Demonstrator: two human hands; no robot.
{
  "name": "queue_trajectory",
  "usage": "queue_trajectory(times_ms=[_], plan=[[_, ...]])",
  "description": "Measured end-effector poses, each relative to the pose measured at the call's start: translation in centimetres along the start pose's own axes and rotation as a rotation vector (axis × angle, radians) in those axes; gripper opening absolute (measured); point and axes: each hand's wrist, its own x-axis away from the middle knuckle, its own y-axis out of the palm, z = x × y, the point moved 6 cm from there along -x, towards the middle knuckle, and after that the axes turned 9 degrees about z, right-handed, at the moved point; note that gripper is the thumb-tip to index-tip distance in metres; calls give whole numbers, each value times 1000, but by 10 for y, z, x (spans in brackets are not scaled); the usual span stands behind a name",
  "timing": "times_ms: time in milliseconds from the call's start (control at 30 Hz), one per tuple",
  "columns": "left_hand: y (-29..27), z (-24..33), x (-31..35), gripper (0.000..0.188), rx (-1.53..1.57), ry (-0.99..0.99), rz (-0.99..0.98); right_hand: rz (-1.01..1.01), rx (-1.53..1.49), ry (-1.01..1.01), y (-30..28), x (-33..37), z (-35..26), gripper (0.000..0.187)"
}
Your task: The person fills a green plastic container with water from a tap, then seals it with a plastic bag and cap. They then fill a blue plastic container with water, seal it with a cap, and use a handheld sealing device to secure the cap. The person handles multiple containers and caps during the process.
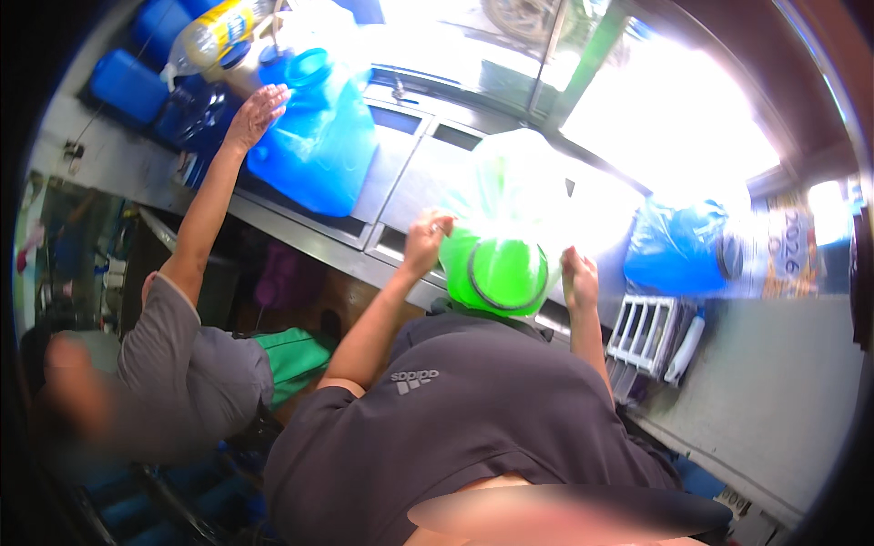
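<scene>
In front of my chest stands a bright green round container (507, 273) with a dark ring on it; its exact kind is hard to tell. A clear plastic bag (514, 173) covers it and spreads beyond it, washed out by glare. My left hand (428, 242) is closed with its fingertips pinching the bag's left side. On the other side my right hand (580, 279) is closed too, its fingers at the bag's right edge. Both hands are level with the green container.
To the left, a co-worker's hand (259, 116) rests at a large blue container (319, 146) in clear plastic. Behind it are a yellow-labelled bottle (223, 36) and a blue jug (127, 86). At right are a plastic-wrapped blue container (678, 246) and a white rack (643, 332).
</scene>
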Motion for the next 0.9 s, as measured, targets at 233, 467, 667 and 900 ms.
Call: queue_trajectory(times_ms=[233,467,667,900], plan=[[31,90,-46,35,764,205,-289,-248,83,-455,91,2,-91,23],[48,43,-45,47,850,-198,-237,-345,-249,71,102,9,-51,30],[66,43,-32,38,720,-88,-392,-235,-219,173,66,-11,-32,27],[61,109,-20,43,298,93,-669,-86,343,-291,112,-9,-100,28]])
